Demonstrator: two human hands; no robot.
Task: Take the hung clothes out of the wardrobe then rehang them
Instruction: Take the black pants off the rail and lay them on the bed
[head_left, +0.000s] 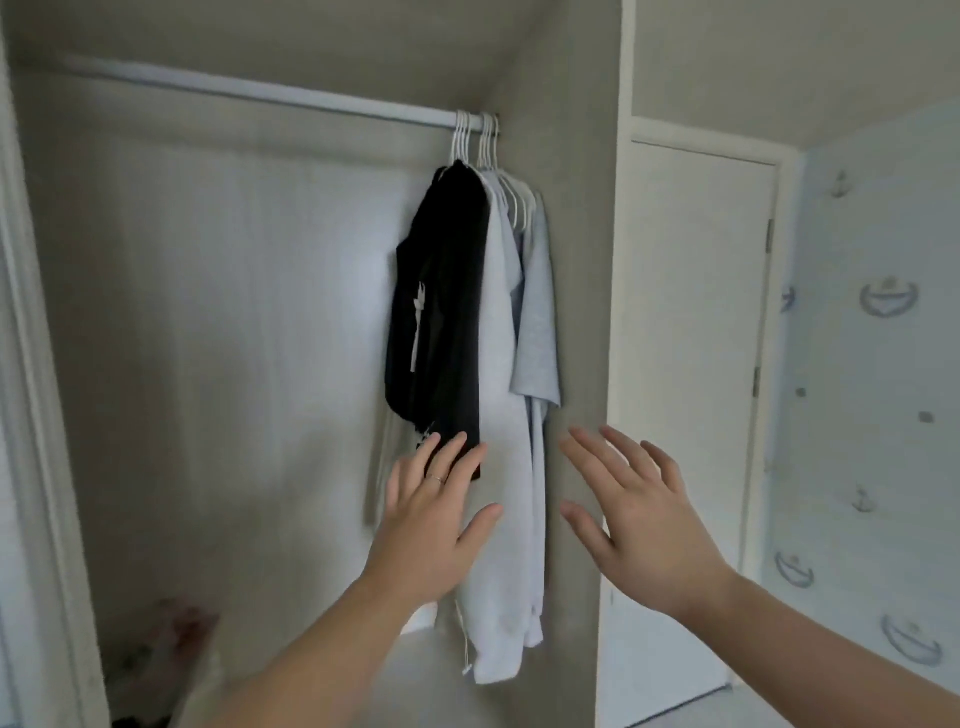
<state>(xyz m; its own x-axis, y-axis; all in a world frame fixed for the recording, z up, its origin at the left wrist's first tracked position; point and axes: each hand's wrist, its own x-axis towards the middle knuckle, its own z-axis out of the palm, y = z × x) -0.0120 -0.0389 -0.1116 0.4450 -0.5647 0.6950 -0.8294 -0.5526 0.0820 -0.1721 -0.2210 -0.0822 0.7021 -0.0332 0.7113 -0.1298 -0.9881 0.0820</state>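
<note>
Several clothes hang bunched at the right end of a white rail (260, 93) inside the wardrobe: a black garment (441, 312), a long pale grey one (506, 493) and a light blue shirt (537, 322), all on white hangers (478, 137). My left hand (431, 519) is raised with fingers spread in front of the lower edge of the black garment, holding nothing. My right hand (628, 514) is also spread open, just right of the clothes in front of the wardrobe's side wall.
The wardrobe's beige side wall (571, 260) stands right beside the clothes. A white door (691, 364) and patterned wallpaper (872, 364) lie to the right. Blurred items (171, 654) sit on the wardrobe floor at lower left. The rail's left part carries nothing.
</note>
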